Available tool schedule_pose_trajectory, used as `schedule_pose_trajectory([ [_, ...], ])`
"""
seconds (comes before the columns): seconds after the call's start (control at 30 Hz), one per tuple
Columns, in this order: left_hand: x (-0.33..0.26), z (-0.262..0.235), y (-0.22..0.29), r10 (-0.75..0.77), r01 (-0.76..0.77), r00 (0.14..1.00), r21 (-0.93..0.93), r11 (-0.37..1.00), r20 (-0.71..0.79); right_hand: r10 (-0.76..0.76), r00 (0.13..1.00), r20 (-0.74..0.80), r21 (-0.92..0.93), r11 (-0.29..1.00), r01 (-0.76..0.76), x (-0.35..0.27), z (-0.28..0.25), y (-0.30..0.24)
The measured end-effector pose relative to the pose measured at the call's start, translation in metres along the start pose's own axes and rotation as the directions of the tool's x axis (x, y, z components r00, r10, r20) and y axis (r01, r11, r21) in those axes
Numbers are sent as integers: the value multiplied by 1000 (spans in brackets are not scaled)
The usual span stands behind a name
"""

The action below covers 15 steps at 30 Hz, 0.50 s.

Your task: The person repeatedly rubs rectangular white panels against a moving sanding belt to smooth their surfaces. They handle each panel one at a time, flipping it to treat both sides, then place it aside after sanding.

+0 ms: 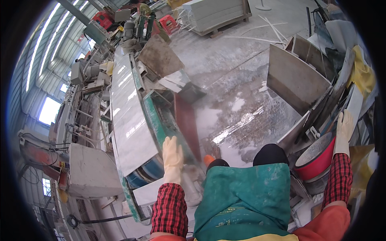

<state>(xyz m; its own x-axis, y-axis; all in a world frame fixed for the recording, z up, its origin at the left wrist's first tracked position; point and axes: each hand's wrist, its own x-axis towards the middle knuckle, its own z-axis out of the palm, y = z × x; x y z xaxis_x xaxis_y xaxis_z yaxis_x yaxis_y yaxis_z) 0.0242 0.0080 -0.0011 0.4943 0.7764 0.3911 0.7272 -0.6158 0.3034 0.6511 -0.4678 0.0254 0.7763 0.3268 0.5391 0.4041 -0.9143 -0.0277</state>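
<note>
My left hand point(173, 160), in a cream rubber glove, is by the near right edge of a long machine bed, its fingers stretched out and nothing visible in them. Beside it runs a green rail point(151, 111), and a glossy pale slab or belt point(130, 120) stretches away over the bed. A blue roller point(138, 178) shows under that surface's near end. My right hand point(344, 130), gloved alike, reaches far right with fingers extended against a long whitish board point(354, 106); whether it presses on the board is unclear. Just left of that wrist stands a round red-rimmed tub point(315, 160).
Large brown-grey panels point(297, 78) lean at the right, with a yellow cloth point(362, 72) beyond. A reddish panel point(185, 124) stands beside the rail. The floor point(229, 92) is wet, with white residue. A stack of pale slabs point(217, 16) sits on a pallet; another person point(155, 24) is far off.
</note>
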Motion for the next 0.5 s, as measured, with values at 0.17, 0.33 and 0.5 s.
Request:
schedule_pose_trajectory([
  [0.17,0,-1,2,5,-5,1000,11,1000,-7,-2,999,41,12,1000,2,-4,-1,-2],
  [0.33,1,-4,5,12,-12,1000,23,1000,-4,3,999,39,-15,1000,-3,-8,-2,-5],
  [0.5,0,-4,2,35,-34,999,14,999,-18,-1,998,66,-20,1000,2,-12,-3,-6],
])
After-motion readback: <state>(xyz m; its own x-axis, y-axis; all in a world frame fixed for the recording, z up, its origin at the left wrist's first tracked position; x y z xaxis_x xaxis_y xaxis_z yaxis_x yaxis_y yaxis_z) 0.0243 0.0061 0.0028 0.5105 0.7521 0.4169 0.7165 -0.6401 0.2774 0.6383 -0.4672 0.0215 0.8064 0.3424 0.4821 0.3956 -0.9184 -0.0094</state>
